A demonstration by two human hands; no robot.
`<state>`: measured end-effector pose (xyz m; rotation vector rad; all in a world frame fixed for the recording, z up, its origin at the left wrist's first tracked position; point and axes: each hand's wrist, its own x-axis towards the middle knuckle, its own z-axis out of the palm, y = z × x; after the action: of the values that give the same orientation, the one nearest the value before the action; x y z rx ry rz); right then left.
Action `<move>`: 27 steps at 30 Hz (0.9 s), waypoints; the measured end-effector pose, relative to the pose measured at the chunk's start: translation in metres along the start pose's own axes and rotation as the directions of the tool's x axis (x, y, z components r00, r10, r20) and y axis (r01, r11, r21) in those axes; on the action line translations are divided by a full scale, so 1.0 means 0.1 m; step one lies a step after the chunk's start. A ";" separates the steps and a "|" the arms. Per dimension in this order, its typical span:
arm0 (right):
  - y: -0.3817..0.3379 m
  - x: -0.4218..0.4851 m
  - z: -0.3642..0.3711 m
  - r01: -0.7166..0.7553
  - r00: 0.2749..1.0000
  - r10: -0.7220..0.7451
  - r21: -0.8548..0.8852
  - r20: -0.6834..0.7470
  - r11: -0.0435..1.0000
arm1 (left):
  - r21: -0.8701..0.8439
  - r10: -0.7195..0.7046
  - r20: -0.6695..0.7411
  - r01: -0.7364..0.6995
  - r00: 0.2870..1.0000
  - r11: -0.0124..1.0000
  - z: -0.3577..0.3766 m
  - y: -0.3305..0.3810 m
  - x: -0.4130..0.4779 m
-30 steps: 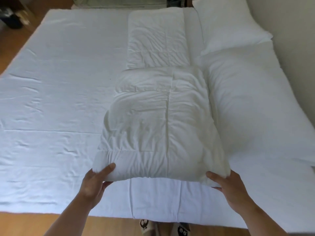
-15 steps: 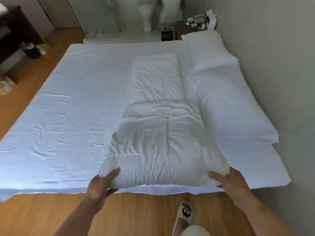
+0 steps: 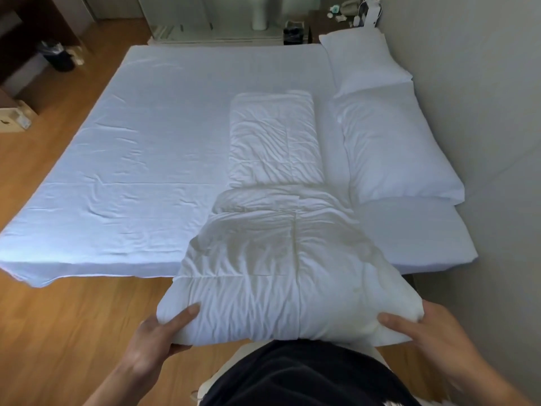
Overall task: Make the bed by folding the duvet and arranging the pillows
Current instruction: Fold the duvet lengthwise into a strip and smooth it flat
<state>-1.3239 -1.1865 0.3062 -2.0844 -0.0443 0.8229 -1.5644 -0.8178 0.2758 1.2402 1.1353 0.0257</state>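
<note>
1. Wood floor (image 3: 73, 317) runs along the left and near sides of a big bed (image 3: 146, 159) with a white sheet. A grey wall (image 3: 483, 83) is on the right.
2. Two white pillows lie in a row along the right side of the bed, by the wall. The far pillow (image 3: 363, 60) rests a little on top of the near pillow (image 3: 395, 148).
3. The white duvet (image 3: 278, 259) is folded into a long thick strip. Its far part lies on the bed, just beside the pillows. Its near end is lifted up and sticks out past the near edge of the bed.
4. The left hand (image 3: 152, 344) grips the near left corner of the duvet, with the thumb on top and the fingers curled under.
5. The right hand (image 3: 424, 329) grips the near right corner the same way.
6. A dark bin (image 3: 58, 57) stands on the floor at the far left. A small table (image 3: 322, 22) with little things on it is at the far right, past the pillows.
7. Dark clothes (image 3: 292, 376) on the person show at the very bottom, under the duvet end.
</note>
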 end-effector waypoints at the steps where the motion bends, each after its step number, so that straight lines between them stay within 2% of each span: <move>1: 0.00 -0.03 0.00 0.012 1.000 -0.012 -0.005 -0.001 1.000 | 0.004 0.011 0.002 -0.011 1.000 1.000 -0.03 0.00 -0.02; 6: -0.25 0.07 -0.04 0.107 0.990 -0.108 -0.020 -0.087 0.994 | 0.044 0.132 -0.009 -0.131 0.991 0.990 -0.06 0.26 0.00; 9: -0.52 0.28 -0.07 0.213 0.967 -0.202 0.055 -0.154 0.976 | 0.110 0.230 -0.010 -0.228 0.973 0.968 0.00 0.56 0.13; 13: -1.02 0.64 -0.16 0.298 0.942 -0.268 0.134 -0.202 0.945 | 0.226 0.360 -0.069 -0.337 0.931 0.914 0.14 1.15 0.37; 17: -1.57 1.10 -0.35 0.363 0.919 -0.326 0.155 -0.222 0.919 | 0.342 0.442 -0.029 -0.406 0.897 0.847 0.22 1.84 0.72; 23: -2.45 2.05 -0.70 0.415 0.907 -0.386 0.204 -0.165 0.887 | 0.322 0.467 0.036 -0.453 0.883 0.832 0.45 2.95 1.39; 27: -3.00 2.90 -0.95 0.398 0.916 -0.380 0.159 -0.130 0.904 | 0.267 0.421 -0.038 -0.397 0.906 0.878 0.56 3.67 2.03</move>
<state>-0.9659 -0.9758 0.4105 -1.8525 -0.3135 0.4624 -1.2286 -0.5979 0.4086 1.7113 0.9566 0.2694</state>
